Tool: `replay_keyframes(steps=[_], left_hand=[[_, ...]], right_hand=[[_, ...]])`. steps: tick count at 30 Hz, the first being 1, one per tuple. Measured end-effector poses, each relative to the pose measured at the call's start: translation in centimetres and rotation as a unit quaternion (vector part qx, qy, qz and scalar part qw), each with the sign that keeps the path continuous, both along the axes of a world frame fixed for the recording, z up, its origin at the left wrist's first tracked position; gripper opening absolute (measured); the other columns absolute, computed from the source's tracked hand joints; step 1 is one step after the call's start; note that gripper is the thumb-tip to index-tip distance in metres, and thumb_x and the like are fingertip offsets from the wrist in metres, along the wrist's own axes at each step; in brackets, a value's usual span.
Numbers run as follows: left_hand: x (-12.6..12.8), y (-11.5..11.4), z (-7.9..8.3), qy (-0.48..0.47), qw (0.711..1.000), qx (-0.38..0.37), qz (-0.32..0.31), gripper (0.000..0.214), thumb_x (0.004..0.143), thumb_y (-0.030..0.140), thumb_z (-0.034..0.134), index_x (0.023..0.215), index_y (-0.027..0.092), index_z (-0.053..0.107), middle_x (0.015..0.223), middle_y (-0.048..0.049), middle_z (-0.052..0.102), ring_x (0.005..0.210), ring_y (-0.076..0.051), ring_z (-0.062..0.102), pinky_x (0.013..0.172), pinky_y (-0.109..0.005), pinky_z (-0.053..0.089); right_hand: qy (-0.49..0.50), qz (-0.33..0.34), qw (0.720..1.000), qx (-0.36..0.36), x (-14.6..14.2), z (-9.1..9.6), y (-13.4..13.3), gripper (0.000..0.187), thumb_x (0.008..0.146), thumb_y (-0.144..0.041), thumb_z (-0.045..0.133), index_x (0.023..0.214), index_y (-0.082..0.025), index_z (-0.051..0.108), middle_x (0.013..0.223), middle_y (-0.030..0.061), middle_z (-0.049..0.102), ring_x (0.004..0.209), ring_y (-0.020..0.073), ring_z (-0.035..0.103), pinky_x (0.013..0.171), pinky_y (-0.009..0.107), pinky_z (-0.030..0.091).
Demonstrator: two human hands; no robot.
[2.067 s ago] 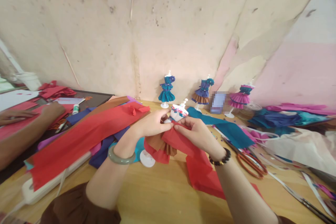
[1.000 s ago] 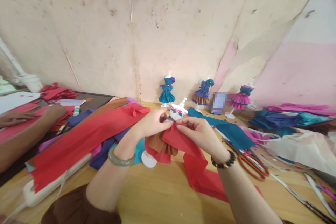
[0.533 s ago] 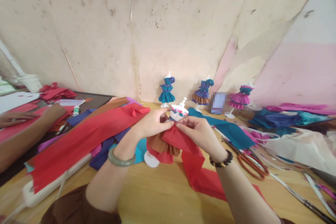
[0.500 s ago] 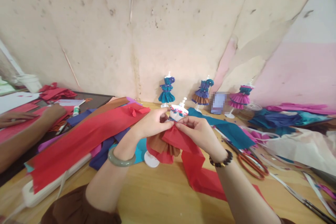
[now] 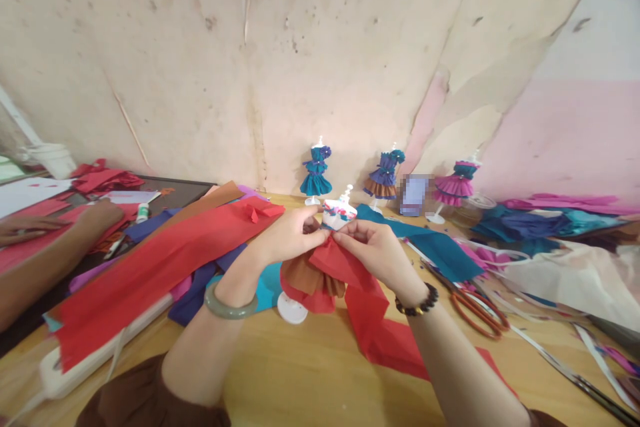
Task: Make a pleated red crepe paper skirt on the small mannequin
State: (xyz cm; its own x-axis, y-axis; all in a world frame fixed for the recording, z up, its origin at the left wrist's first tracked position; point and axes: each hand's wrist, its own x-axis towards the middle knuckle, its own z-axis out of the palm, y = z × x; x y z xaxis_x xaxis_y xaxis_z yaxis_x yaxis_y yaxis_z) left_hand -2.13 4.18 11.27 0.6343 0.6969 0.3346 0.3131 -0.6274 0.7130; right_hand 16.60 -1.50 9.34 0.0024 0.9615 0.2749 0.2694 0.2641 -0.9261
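Note:
A small white dress form (image 5: 338, 215) with a colourful patterned band round its bust stands tilted in front of me. It wears a ruffled brown and red skirt (image 5: 313, 273), and its round white base (image 5: 292, 309) shows below. My left hand (image 5: 295, 235) is closed around the form's left side, thumb at the waist. From the right, my right hand (image 5: 373, 247) pinches a long red strip (image 5: 370, 340), crepe paper or cloth, gathered at the waist. The strip's loose end trails down onto the table, passing under my right forearm. Both thumbs nearly meet at the front.
Three dressed mini forms (image 5: 316, 170) stand by the wall, near a blurred phone (image 5: 415, 195). Orange-handled scissors (image 5: 480, 313) lie right, a white power strip (image 5: 100, 340) left under red sheets (image 5: 170, 260). Another person's hands (image 5: 95, 217) work at far left.
The view has shifted slightly. Both my hands keep nearly the same hold at the waist of the dress form.

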Motion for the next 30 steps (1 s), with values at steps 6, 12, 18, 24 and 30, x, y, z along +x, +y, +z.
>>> replay_keyframes(steps=[6,12,18,24,30], left_hand=[[0.00,0.07,-0.05,0.002,1.000,-0.011,-0.007,0.034,0.088,0.033,0.058,0.118,0.019,0.061,0.092,-0.0044,0.072,0.082,-0.021,0.068,0.073,-0.030,0.052],[0.07,-0.09,0.17,0.012,1.000,-0.013,-0.005,0.036,0.088,0.035,0.058,0.120,0.019,0.060,0.092,-0.0046,0.072,0.083,-0.021,0.068,0.073,-0.030,0.052],[0.15,-0.30,0.17,-0.006,1.000,-0.030,-0.007,0.038,0.088,0.040,0.061,0.120,0.019,0.060,0.094,-0.0057,0.072,0.083,-0.022,0.068,0.071,-0.031,0.051],[0.20,-0.08,-0.26,-0.012,0.999,-0.038,0.007,0.039,0.086,0.044,0.064,0.116,0.019,0.060,0.097,-0.0051,0.072,0.087,-0.022,0.068,0.073,-0.030,0.051],[0.21,-0.12,-0.17,-0.039,0.997,-0.065,0.002,0.039,0.086,0.046,0.065,0.113,0.019,0.064,0.093,-0.0051,0.073,0.085,-0.021,0.069,0.069,-0.029,0.052]], right_hand=[[0.008,-0.002,1.000,-0.013,-0.08,-0.01,0.10,0.025,0.075,-0.042,0.071,0.071,-0.019,0.064,0.070,0.0014,0.068,0.064,0.0154,0.060,0.058,0.026,0.043],[0.021,0.008,0.999,-0.031,-0.11,0.17,-0.02,0.028,0.074,-0.044,0.073,0.071,-0.018,0.062,0.069,0.0007,0.067,0.063,0.0139,0.058,0.058,0.026,0.043],[-0.002,-0.008,0.999,-0.040,0.00,0.03,-0.07,0.037,0.072,-0.048,0.076,0.068,-0.019,0.054,0.062,-0.0025,0.058,0.056,0.0108,0.048,0.050,0.024,0.036],[-0.008,0.007,1.000,-0.013,0.10,-0.21,0.21,0.038,0.076,-0.048,0.074,0.068,-0.020,0.050,0.062,-0.0046,0.054,0.055,0.0094,0.047,0.051,0.023,0.034],[0.025,0.082,0.996,0.002,0.26,-0.20,0.31,0.028,0.079,-0.044,0.073,0.082,-0.019,0.061,0.080,0.0002,0.067,0.071,0.0139,0.061,0.064,0.026,0.047]])
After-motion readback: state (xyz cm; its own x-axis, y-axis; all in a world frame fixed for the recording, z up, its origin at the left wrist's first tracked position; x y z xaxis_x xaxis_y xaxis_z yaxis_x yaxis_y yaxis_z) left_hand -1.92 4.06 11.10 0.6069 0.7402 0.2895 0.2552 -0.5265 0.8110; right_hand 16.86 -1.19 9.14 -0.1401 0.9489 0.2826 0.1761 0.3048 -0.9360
